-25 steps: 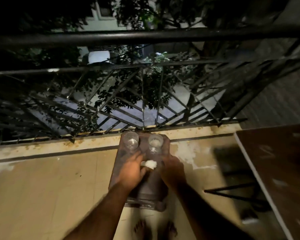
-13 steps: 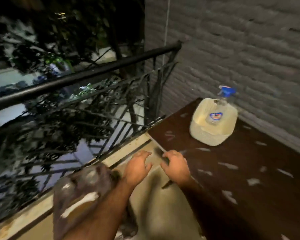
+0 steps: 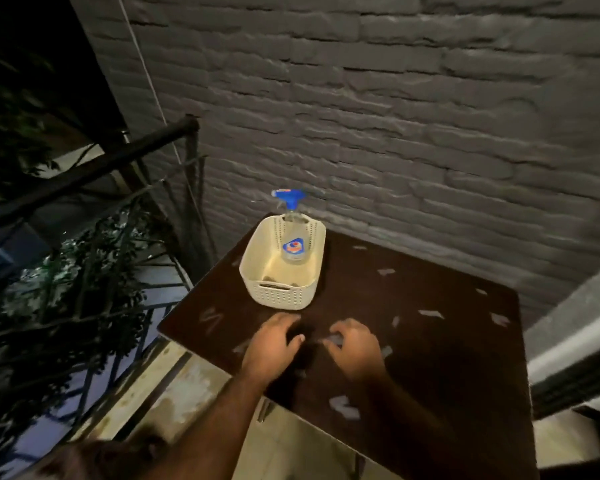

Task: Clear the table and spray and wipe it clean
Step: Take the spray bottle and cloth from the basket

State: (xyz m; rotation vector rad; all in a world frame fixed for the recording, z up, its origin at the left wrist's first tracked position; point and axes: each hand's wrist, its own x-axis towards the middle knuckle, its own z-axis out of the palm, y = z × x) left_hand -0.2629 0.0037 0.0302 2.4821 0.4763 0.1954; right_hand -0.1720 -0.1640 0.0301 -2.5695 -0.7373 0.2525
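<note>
A dark brown table (image 3: 430, 341) stands against a grey brick wall, with several pale scraps (image 3: 430, 313) scattered on it. A cream plastic basket (image 3: 278, 289) sits near its far left corner. A clear spray bottle (image 3: 292, 233) with a blue trigger head stands inside the basket. My left hand (image 3: 272, 344) and my right hand (image 3: 355, 344) hover just above the tabletop in front of the basket, fingers loosely curled, holding nothing.
A black metal railing (image 3: 94, 168) runs along the left with foliage behind it. The grey brick wall (image 3: 395, 116) closes off the back. A pale ledge (image 3: 575, 323) borders the table's right side. Beige floor tiles (image 3: 194, 382) show below the table's near edge.
My view swung right from the stool with two glasses by the railing to the table. Both hands left the stool and now reach over the tabletop near the basket.
</note>
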